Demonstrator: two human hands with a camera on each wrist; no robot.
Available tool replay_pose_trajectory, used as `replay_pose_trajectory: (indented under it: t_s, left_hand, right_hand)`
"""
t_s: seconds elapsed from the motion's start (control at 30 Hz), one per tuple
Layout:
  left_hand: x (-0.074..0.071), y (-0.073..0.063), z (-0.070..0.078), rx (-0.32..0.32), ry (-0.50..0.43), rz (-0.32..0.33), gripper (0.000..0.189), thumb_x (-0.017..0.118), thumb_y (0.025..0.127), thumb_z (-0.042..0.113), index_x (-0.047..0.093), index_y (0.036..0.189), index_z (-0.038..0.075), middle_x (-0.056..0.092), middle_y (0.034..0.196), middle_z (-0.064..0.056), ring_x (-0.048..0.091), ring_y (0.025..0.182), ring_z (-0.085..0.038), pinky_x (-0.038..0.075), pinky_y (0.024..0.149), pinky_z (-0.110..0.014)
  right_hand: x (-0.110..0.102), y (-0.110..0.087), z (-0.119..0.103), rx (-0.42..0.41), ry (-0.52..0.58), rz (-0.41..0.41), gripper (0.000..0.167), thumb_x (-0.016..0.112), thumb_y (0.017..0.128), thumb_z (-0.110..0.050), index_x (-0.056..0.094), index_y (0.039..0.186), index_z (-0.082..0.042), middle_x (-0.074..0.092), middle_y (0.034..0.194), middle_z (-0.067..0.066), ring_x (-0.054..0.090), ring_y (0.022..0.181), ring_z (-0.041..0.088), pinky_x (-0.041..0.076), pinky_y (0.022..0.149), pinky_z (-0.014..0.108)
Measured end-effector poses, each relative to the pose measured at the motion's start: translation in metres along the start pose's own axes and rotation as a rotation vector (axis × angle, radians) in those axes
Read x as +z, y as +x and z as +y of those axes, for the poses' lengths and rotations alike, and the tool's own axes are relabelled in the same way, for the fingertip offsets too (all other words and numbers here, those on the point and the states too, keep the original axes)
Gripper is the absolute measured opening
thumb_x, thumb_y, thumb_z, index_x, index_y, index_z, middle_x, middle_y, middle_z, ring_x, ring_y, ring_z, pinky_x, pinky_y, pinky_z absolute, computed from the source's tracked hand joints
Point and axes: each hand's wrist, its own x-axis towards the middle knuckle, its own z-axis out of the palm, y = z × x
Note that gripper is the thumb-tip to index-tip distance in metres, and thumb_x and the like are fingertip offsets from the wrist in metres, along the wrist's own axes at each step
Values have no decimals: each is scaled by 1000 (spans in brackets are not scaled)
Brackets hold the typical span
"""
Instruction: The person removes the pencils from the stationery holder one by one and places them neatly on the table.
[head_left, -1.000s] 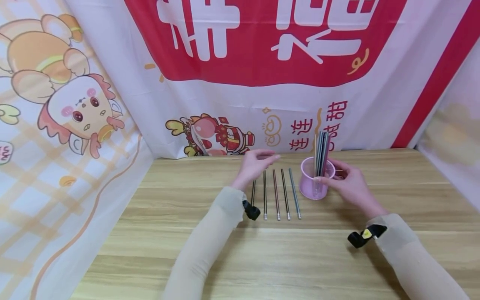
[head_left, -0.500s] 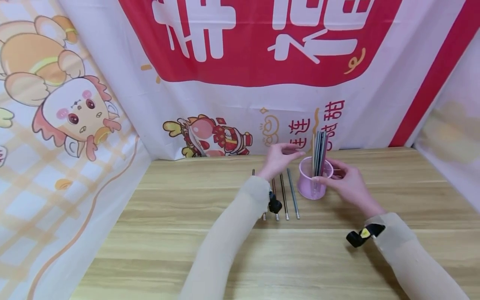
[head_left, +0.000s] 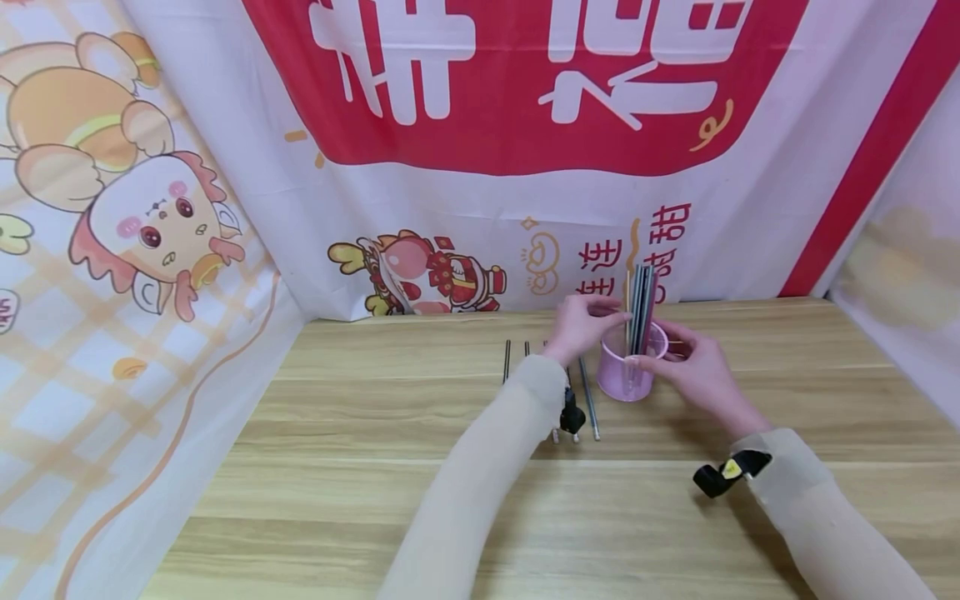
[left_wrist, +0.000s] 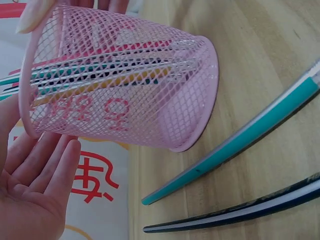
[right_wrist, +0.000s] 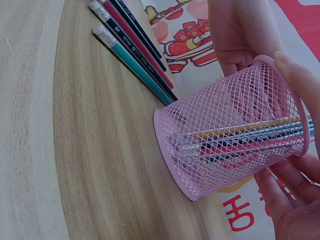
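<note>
A pink mesh pencil cup (head_left: pixel 624 379) stands upright on the table, holding a bundle of pencils (head_left: pixel 641 304) that stick out of its top. My right hand (head_left: pixel 701 367) grips the cup from the right, thumb on the near side of the rim and fingers round behind. My left hand (head_left: pixel 581 327) is at the cup's left rim, fingers extended beside the pencils; in the left wrist view its thumb is close to a yellow pencil (left_wrist: pixel 100 89). Whether it touches that pencil is unclear. Left of the cup lie several loose pencils, including a teal one (head_left: pixel 588 400), partly hidden under my left arm.
The wooden table (head_left: pixel 337 467) meets a white and red printed cloth (head_left: pixel 525 192) at its back edge. Another printed cloth (head_left: pixel 150 333) hangs along the left side. Eraser ends of the loose pencils face the near edge, as with a pink pencil (right_wrist: pixel 140 47).
My left hand has moved right, from above the loose pencils to the cup's rim by the standing pencils. My right hand keeps its hold on the cup.
</note>
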Motion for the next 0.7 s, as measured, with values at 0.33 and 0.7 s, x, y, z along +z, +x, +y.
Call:
replay_pose_trajectory:
  t_s: [0.33, 0.7]
  left_hand:
    - [6, 4, -1, 9, 24, 15, 30, 81, 90, 24, 76, 116, 9, 76, 105, 2, 67, 88, -3, 55, 80, -15]
    - [8, 5, -7, 4, 28, 27, 21, 80, 90, 25, 78, 109, 15, 75, 100, 7, 66, 85, -1, 56, 76, -15]
  right_hand:
    - [-1, 1, -2, 10, 12, 0, 86, 84, 85, -43, 45, 153, -8, 59, 137, 21, 60, 117, 34, 53, 85, 15]
    - [-1, 0, 1, 1, -5, -2, 83, 83, 87, -41, 44, 154, -8, 58, 139, 20, 59, 119, 34, 54, 89, 20]
